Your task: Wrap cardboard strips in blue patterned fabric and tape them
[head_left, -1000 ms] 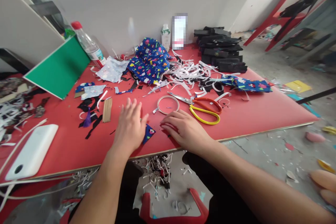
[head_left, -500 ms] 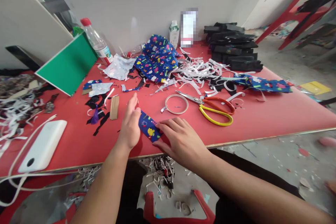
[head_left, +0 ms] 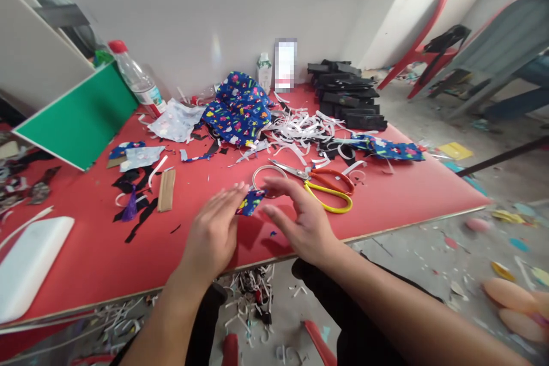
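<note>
A small blue patterned fabric piece (head_left: pixel 251 202) is lifted just above the red table (head_left: pixel 407 194), near its front edge. My left hand (head_left: pixel 214 231) has its fingers stretched forward, and the fingertips grip the piece's left end. My right hand (head_left: pixel 302 220) hovers right beside the piece with fingers spread and thumb apart, holding nothing. Both hands are slightly blurred. A thin ring (head_left: pixel 262 174) and orange-and-yellow scissors (head_left: pixel 326 189) lie just beyond my right hand.
Blue printed cloth (head_left: pixel 238 106), white paper strips (head_left: pixel 300 126), a stack of black pieces (head_left: pixel 349 97), a bottle (head_left: pixel 135 80), a green board (head_left: pixel 77 120), a small carton (head_left: pixel 265 71), a wooden strip (head_left: pixel 166 190) and a white device (head_left: pixel 28 266) lie on the table. Scraps cover the floor.
Both hands have risen off the table. The blue fabric piece, pressed flat between them before, is now lifted at my left fingertips, and my right hand has come off it.
</note>
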The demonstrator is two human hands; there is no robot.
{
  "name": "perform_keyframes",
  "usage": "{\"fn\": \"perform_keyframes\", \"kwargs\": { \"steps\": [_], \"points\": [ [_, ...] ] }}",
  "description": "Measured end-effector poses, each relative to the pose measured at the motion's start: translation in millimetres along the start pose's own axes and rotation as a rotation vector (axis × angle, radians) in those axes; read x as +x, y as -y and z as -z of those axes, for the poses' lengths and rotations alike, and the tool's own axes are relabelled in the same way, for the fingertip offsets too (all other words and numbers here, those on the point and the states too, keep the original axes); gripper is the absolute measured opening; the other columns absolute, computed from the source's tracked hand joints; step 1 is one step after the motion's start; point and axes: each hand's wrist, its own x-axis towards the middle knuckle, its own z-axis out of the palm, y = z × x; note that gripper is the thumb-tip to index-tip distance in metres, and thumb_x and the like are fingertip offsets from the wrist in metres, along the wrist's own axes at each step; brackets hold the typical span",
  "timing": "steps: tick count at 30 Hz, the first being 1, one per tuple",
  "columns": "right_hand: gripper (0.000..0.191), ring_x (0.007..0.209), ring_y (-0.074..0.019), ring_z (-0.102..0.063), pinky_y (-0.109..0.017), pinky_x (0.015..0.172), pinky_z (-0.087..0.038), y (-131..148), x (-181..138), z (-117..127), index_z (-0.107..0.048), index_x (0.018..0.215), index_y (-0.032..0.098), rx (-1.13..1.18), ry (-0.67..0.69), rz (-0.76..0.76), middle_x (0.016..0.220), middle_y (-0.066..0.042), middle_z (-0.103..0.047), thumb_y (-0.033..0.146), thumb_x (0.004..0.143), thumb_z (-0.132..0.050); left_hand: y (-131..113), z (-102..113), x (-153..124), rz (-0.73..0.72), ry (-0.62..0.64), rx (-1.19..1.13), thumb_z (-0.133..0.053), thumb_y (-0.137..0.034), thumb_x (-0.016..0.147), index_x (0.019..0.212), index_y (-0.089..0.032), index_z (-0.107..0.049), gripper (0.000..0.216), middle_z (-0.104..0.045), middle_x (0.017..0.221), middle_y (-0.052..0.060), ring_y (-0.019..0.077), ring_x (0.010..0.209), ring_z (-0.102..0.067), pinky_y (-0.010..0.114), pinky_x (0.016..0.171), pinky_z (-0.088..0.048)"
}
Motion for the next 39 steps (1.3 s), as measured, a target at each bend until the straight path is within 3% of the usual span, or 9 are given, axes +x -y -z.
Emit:
{"fn": "perform_keyframes", "kwargs": {
  "steps": [2,5,8,11,14,18,24,31,39],
  "points": [
    [0.025,0.103,-0.0217,-0.073,-0.041,0.093,-0.061,2,4,4,-0.071,0.123,0.025,0.152,-0.105,-0.061,0.115,-0.007,-0.079,0.028,0.098,-0.070,-19,-7,1,0.182,-0.076,-0.260,-0.055,-0.022,0.105,0.137,-0.025,-0.072,0.036,-0.077,0.133,0.009,0.0274,0.124,-0.073,0.044,0.107,-0.057],
    [0.007,0.093,-0.0205,-0.073,-0.039,0.085,-0.060,5,8,9,-0.077,0.098,0.025,0.258,-0.161,-0.088,0.099,-0.004,-0.079,0.028,0.094,-0.072,-42,-15,3,0.339,-0.010,-0.553,-0.061,-0.035,0.105,0.121,-0.025,-0.079,0.027,-0.082,0.109,0.009,0.0266,0.101,-0.078,0.039,0.092,-0.062],
    [0.013,0.079,-0.0181,-0.071,-0.034,0.072,-0.059,6,10,16,-0.077,0.093,0.023,0.335,-0.137,-0.208,0.089,-0.004,-0.077,0.035,0.094,-0.072,-48,-17,5,0.320,0.086,-0.633,-0.071,-0.039,0.098,0.117,-0.023,-0.079,0.026,-0.080,0.113,0.010,0.0278,0.103,-0.076,0.040,0.096,-0.060],
    [0.015,0.069,-0.0160,-0.069,-0.030,0.063,-0.056,10,11,25,-0.079,0.094,0.022,0.265,-0.020,-0.270,0.080,-0.002,-0.077,0.035,0.095,-0.071,-46,-16,6,0.335,-0.043,-0.681,-0.068,-0.042,0.100,0.116,-0.022,-0.078,0.027,-0.080,0.112,0.011,0.0256,0.102,-0.075,0.036,0.093,-0.060],
    [0.012,0.072,-0.0165,-0.071,-0.030,0.067,-0.057,16,8,32,-0.082,0.096,0.024,0.087,0.104,-0.140,0.083,-0.002,-0.079,0.027,0.097,-0.070,-46,-16,6,0.411,-0.193,-0.660,-0.069,-0.041,0.100,0.102,-0.021,-0.082,0.023,-0.078,0.087,0.006,0.0187,0.080,-0.072,0.026,0.073,-0.058],
    [0.018,0.083,-0.0176,-0.076,-0.032,0.075,-0.060,20,3,31,-0.080,0.106,0.025,-0.065,0.077,0.105,0.095,-0.004,-0.081,0.019,0.102,-0.063,-50,-19,7,0.458,-0.236,-0.627,-0.069,-0.037,0.099,0.087,-0.020,-0.084,0.025,-0.065,0.063,0.000,0.0127,0.060,-0.058,0.021,0.056,-0.051],
    [0.024,0.092,-0.0186,-0.077,-0.034,0.082,-0.063,16,0,26,-0.079,0.111,0.027,-0.112,0.018,0.232,0.105,-0.005,-0.082,0.013,0.103,-0.061,-51,-29,5,0.527,-0.271,-0.866,-0.079,-0.037,0.092,0.089,-0.021,-0.083,0.017,-0.075,0.073,0.003,0.0152,0.069,-0.068,0.024,0.065,-0.058],
    [0.031,0.088,-0.0177,-0.076,-0.032,0.076,-0.063,16,-1,27,-0.079,0.118,0.026,-0.065,0.019,0.296,0.103,-0.007,-0.081,0.006,0.100,-0.064,-53,-27,-2,0.535,-0.244,-0.946,-0.078,-0.037,0.094,0.091,-0.021,-0.084,0.018,-0.066,0.065,0.001,0.0105,0.056,-0.050,0.021,0.051,-0.044],
    [0.027,0.084,-0.0152,-0.074,-0.029,0.074,-0.062,16,0,27,-0.077,0.114,0.015,-0.056,0.013,0.380,0.098,-0.009,-0.079,-0.001,0.094,-0.068,-57,-26,-1,0.478,-0.219,-1.021,-0.076,-0.032,0.097,0.094,-0.024,-0.086,0.013,-0.066,0.067,0.001,0.0092,0.059,-0.050,0.020,0.053,-0.043]
  ]
}}
